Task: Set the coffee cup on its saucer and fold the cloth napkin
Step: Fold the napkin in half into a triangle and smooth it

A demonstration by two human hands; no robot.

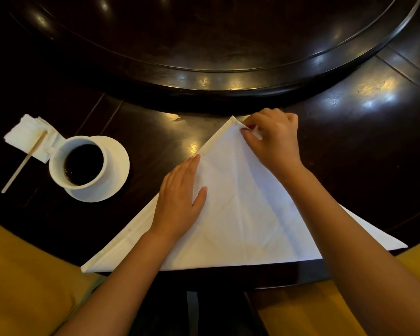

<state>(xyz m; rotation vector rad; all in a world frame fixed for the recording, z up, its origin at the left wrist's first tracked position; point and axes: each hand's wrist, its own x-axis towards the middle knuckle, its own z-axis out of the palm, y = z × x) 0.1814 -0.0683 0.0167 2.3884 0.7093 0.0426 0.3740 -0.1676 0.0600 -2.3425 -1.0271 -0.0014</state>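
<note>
A white cloth napkin [238, 209] lies folded into a large triangle on the dark table, its point away from me and its long edge along the table's near rim. My left hand [181, 195] rests flat on the napkin's left half, fingers together. My right hand [274, 138] pinches the cloth just right of the top corner. To the left, a white cup [58, 163] of dark coffee stands on its white saucer [118, 163].
A wooden stir stick [22, 166] lies across folded paper napkins [24, 133] left of the cup. A raised round turntable [204, 76] fills the table's far side. Yellow chair cushions [22, 275] flank the near edge.
</note>
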